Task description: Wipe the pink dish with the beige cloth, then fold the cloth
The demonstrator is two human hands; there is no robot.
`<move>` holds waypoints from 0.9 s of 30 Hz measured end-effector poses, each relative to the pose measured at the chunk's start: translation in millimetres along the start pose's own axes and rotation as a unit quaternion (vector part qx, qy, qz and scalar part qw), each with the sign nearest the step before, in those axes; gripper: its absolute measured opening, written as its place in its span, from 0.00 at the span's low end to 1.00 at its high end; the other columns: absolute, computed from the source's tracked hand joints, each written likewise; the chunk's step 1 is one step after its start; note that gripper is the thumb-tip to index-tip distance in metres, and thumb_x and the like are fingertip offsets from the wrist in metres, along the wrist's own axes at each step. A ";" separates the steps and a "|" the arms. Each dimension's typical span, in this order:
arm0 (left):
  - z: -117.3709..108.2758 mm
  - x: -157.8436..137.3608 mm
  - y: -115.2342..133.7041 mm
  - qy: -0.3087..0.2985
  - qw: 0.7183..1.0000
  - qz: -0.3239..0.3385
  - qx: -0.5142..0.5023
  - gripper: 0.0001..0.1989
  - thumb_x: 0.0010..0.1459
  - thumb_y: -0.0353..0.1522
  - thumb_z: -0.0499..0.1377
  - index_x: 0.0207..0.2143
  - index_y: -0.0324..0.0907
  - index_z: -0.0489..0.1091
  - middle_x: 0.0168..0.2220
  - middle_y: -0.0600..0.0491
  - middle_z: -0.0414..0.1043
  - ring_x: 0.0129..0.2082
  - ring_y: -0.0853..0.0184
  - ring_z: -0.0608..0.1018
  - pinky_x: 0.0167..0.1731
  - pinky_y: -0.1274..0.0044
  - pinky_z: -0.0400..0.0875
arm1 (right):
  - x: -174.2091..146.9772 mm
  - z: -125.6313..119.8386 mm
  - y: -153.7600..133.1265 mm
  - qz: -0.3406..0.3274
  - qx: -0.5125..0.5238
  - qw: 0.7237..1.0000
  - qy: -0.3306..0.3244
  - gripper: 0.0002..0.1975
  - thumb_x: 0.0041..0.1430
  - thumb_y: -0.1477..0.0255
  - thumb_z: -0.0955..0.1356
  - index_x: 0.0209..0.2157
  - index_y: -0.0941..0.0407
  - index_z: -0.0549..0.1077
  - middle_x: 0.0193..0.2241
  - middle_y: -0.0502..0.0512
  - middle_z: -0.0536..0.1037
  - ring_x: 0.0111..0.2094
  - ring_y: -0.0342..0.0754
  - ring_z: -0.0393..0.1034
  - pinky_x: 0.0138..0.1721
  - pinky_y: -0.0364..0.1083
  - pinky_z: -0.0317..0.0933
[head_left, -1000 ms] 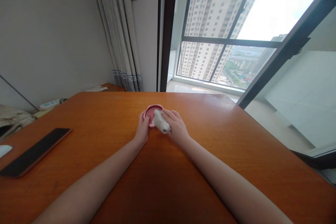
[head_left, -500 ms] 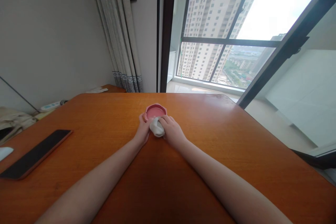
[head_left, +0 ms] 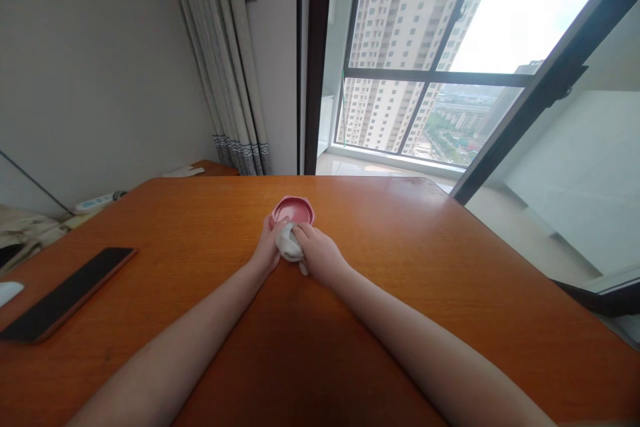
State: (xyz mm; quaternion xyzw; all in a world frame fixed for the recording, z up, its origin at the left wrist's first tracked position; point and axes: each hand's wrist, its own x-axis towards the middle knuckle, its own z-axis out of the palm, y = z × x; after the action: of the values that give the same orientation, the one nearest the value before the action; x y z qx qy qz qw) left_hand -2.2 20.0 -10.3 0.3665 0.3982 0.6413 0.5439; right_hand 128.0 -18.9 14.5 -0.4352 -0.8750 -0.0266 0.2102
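Observation:
A pink dish (head_left: 294, 209) with an angular rim and a shallow round hollow is at the middle of the wooden table (head_left: 400, 267), tilted a little toward me. My left hand (head_left: 267, 245) grips its near left side, thumb over the rim. In my right hand (head_left: 321, 251) is a bunched white cloth (head_left: 289, 243), pressed against the near edge of the dish. A small end of the cloth hangs below the fingers. The cloth hides the near rim, and the left fingers under the dish are mostly out of sight.
On the left of the table lies a long black pad with a brown edge (head_left: 70, 293), and a white object (head_left: 9, 291) sits at the frame's edge beside it. A power strip (head_left: 97, 201) is past the table's left edge. Behind stand a curtain (head_left: 225, 67) and a window (head_left: 430, 73).
Both hands, the dish and the cloth have shifted slightly left. The cloth has turned in my right hand, and a loose end now shows beneath it.

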 end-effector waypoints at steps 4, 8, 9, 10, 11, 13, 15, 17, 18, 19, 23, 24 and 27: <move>3.1 -3.6 7.3 -0.037 0.998 -0.030 -0.038 0.23 0.44 0.40 0.66 0.40 0.44 0.61 0.28 0.60 0.65 0.26 0.75 0.70 0.29 0.80 0.68 | 1.0 -15.7 21.6 0.015 -0.031 0.999 -0.029 0.10 0.57 0.78 0.64 0.42 0.57 0.67 0.40 0.57 0.70 0.38 0.48 0.64 0.41 0.45 0.61; 2.9 -3.3 9.3 -0.085 0.994 -0.060 -0.022 0.25 0.46 0.39 0.65 0.46 0.46 0.62 0.36 0.55 0.68 0.30 0.72 0.72 0.30 0.79 0.69 | 0.9 -34.2 43.3 -0.063 -0.056 0.995 -0.050 0.08 0.59 0.76 0.63 0.41 0.55 0.68 0.41 0.57 0.69 0.39 0.48 0.62 0.42 0.45 0.60; 2.3 -2.3 8.0 -0.083 0.995 -0.059 -0.014 0.24 0.46 0.38 0.64 0.45 0.45 0.62 0.37 0.55 0.69 0.30 0.72 0.72 0.30 0.78 0.69 | 0.9 -35.1 43.8 -0.070 -0.063 0.994 -0.050 0.08 0.60 0.77 0.62 0.41 0.55 0.68 0.42 0.57 0.69 0.40 0.48 0.62 0.42 0.45 0.60; 1.5 -1.2 6.2 -0.074 0.996 -0.054 -0.009 0.23 0.45 0.37 0.64 0.44 0.44 0.63 0.37 0.54 0.69 0.30 0.71 0.73 0.30 0.78 0.69 | 1.0 -34.1 42.1 -0.068 -0.069 0.994 -0.048 0.09 0.60 0.77 0.62 0.42 0.56 0.68 0.42 0.57 0.69 0.40 0.49 0.61 0.42 0.45 0.60; 0.8 -0.1 4.1 -0.061 0.997 -0.045 -0.007 0.22 0.45 0.36 0.64 0.44 0.43 0.63 0.36 0.54 0.69 0.31 0.71 0.73 0.31 0.78 0.69 | 1.0 -31.8 38.5 -0.059 -0.074 0.994 -0.046 0.10 0.59 0.77 0.62 0.42 0.56 0.68 0.42 0.58 0.69 0.40 0.49 0.61 0.42 0.46 0.61; -0.2 1.3 0.7 -0.039 0.999 -0.025 -0.011 0.22 0.45 0.35 0.64 0.43 0.43 0.63 0.37 0.54 0.69 0.33 0.70 0.73 0.33 0.78 0.70 | 1.2 -25.1 27.8 -0.026 -0.080 0.996 -0.039 0.11 0.57 0.78 0.63 0.43 0.57 0.67 0.43 0.59 0.69 0.40 0.51 0.61 0.42 0.47 0.61; 0.1 1.1 -0.4 -0.032 0.999 -0.012 -0.020 0.23 0.45 0.34 0.64 0.44 0.44 0.62 0.40 0.54 0.70 0.36 0.69 0.74 0.38 0.77 0.69 | 1.3 -19.6 16.8 0.019 -0.081 0.996 -0.034 0.12 0.56 0.78 0.63 0.43 0.58 0.67 0.44 0.61 0.68 0.39 0.52 0.61 0.40 0.48 0.62; 1.8 -0.6 0.7 -0.028 0.999 -0.013 -0.024 0.23 0.45 0.33 0.64 0.44 0.43 0.62 0.41 0.53 0.70 0.39 0.69 0.74 0.42 0.75 0.69 | 1.0 -17.3 8.1 0.055 -0.081 0.995 -0.037 0.12 0.56 0.79 0.63 0.43 0.58 0.67 0.44 0.63 0.67 0.38 0.52 0.62 0.38 0.48 0.63; 2.9 -1.8 1.7 -0.023 0.999 -0.015 -0.025 0.24 0.44 0.33 0.65 0.44 0.43 0.62 0.41 0.53 0.70 0.39 0.68 0.75 0.42 0.75 0.69 | 0.7 -17.1 4.5 0.066 -0.079 0.994 -0.040 0.13 0.55 0.80 0.63 0.43 0.58 0.67 0.44 0.63 0.67 0.38 0.52 0.62 0.38 0.48 0.64; 3.9 -2.9 2.4 -0.019 0.999 -0.021 -0.024 0.24 0.44 0.33 0.65 0.44 0.43 0.62 0.40 0.53 0.70 0.38 0.68 0.75 0.42 0.75 0.69 | 0.3 -17.0 1.1 0.071 -0.075 0.994 -0.043 0.13 0.54 0.80 0.64 0.43 0.58 0.67 0.44 0.63 0.67 0.38 0.52 0.63 0.37 0.48 0.64; 5.0 -5.1 2.2 -0.011 0.998 -0.059 -0.026 0.23 0.45 0.36 0.66 0.42 0.44 0.61 0.34 0.54 0.70 0.33 0.68 0.75 0.36 0.74 0.70 | -1.0 -13.2 -13.5 0.079 -0.043 0.995 -0.051 0.15 0.52 0.79 0.67 0.43 0.59 0.66 0.43 0.61 0.68 0.36 0.50 0.65 0.35 0.45 0.65; 4.6 -5.0 1.6 -0.012 0.997 -0.067 -0.028 0.23 0.45 0.37 0.66 0.42 0.44 0.61 0.33 0.55 0.70 0.32 0.68 0.75 0.35 0.74 0.71 | -1.0 -11.2 -16.5 0.079 -0.036 0.995 -0.052 0.15 0.51 0.79 0.67 0.43 0.59 0.66 0.43 0.61 0.68 0.35 0.49 0.65 0.35 0.45 0.65; 4.2 -4.6 1.3 -0.022 0.996 -0.075 -0.048 0.23 0.45 0.37 0.66 0.42 0.45 0.60 0.32 0.56 0.70 0.31 0.69 0.75 0.34 0.75 0.70 | -0.1 -7.2 -16.9 0.067 -0.029 0.997 -0.037 0.14 0.53 0.78 0.67 0.43 0.59 0.66 0.42 0.61 0.68 0.37 0.50 0.65 0.36 0.45 0.64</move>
State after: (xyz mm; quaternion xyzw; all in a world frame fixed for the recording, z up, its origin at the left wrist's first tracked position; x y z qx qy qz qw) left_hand 1.7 15.8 -7.6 0.3235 0.3814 0.6084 0.6162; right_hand 117.5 -31.0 23.3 -0.4995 -0.8500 -0.0219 0.1659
